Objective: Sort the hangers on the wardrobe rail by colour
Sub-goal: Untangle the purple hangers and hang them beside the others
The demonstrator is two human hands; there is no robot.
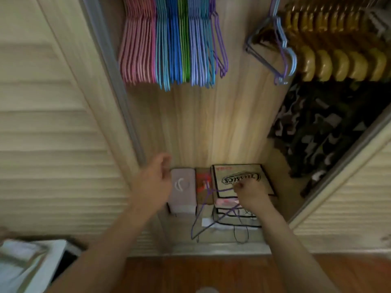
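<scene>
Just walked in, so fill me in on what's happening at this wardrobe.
A person is sorting wire hangers by colour. The right hand holds a thin purple wire hanger low down, over the printed cardboard box on the wardrobe floor. The left hand hangs free beside a pale pink case, holding nothing. Up on the rail, pink hangers, blue hangers and lilac hangers already hang bunched, while a few loose lilac and blue hangers hang apart beside the golden wooden hangers.

head-worn view, facing down, wardrobe [211,123] close
</scene>
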